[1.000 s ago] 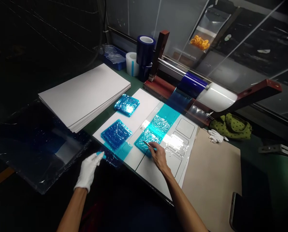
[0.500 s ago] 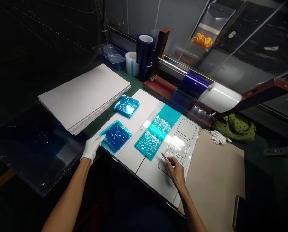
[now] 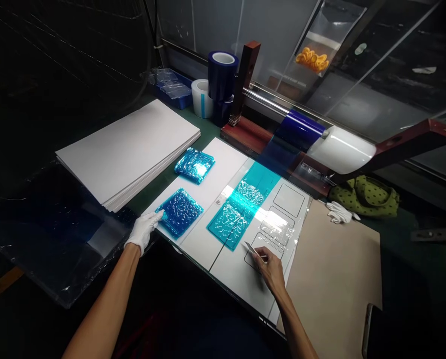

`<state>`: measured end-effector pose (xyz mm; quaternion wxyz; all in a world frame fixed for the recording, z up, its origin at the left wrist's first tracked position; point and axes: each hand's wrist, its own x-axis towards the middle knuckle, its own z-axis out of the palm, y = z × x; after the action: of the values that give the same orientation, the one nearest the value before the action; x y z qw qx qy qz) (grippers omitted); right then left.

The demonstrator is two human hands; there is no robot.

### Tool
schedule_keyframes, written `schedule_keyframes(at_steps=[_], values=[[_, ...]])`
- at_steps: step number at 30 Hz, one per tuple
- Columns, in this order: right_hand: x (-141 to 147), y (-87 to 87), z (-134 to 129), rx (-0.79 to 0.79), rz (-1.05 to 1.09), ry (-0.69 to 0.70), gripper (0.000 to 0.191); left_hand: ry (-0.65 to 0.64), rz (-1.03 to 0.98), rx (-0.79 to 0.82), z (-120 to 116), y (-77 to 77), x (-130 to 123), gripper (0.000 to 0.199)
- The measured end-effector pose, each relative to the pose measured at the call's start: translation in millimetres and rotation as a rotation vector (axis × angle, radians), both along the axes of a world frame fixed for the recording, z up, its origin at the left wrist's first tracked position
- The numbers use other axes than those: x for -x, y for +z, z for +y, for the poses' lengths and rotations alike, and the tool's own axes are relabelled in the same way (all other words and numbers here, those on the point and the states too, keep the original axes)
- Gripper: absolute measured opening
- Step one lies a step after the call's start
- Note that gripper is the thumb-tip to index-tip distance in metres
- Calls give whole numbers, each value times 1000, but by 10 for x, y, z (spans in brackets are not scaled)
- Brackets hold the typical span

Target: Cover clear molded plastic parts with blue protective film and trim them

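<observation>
A green tabletop [image 3: 204, 130] carries a stack of white sheets [image 3: 125, 154] on the left side, a tan cardboard sheet [image 3: 331, 279] on the right side, and a long white board [image 3: 238, 294] between them. On this board lie a teal film strip [image 3: 232, 214], whose long axis goes from the far right to the near left, a clear film [image 3: 279, 224] over printed rounded outlines, and a blue film square [image 3: 180, 212] at the left part. The left hand [image 3: 142, 232], in a white glove, is the nearer one to this square, and it touches the square's left edge, but I cannot tell if it pinches the film. The bare right hand [image 3: 270, 269] is well apart from the square and closes around a small craft knife [image 3: 250, 248], whose blade points up and to the left above the clear film.
</observation>
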<state>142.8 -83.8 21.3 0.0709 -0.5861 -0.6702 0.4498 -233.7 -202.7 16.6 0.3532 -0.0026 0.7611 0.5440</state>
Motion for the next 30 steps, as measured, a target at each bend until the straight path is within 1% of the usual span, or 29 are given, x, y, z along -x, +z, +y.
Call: schedule_keyframes(at_steps=[8,11,14,16,17,18,20,23,25,27,30], values=[[-14,-9,15,-25,-33,15,38,-16,53,69,30,11,-27,57],[-27,-29,18,-26,-31,20,37,-43,105,118,21,19,8,50],[-29,-31,23,-33,-69,56,30,-75,167,200,-28,80,69,37],[-4,-17,26,-48,-111,100,25,-94,184,247,-80,144,56,36],[19,-7,27,-58,-126,121,24,-103,176,258,-105,175,11,37],[50,3,27,-67,-135,139,22,-114,156,258,-127,200,-67,39],[122,21,27,-76,-133,163,21,-148,74,229,-153,228,-326,41],[215,33,28,-28,-74,161,18,-248,-154,144,-123,210,-883,44],[237,33,25,76,7,119,17,-312,-322,90,-47,167,-1241,46],[231,34,19,206,117,61,18,-324,-440,37,73,104,-1504,44],[206,48,7,333,266,5,20,-260,-502,-36,293,-17,-1701,44]])
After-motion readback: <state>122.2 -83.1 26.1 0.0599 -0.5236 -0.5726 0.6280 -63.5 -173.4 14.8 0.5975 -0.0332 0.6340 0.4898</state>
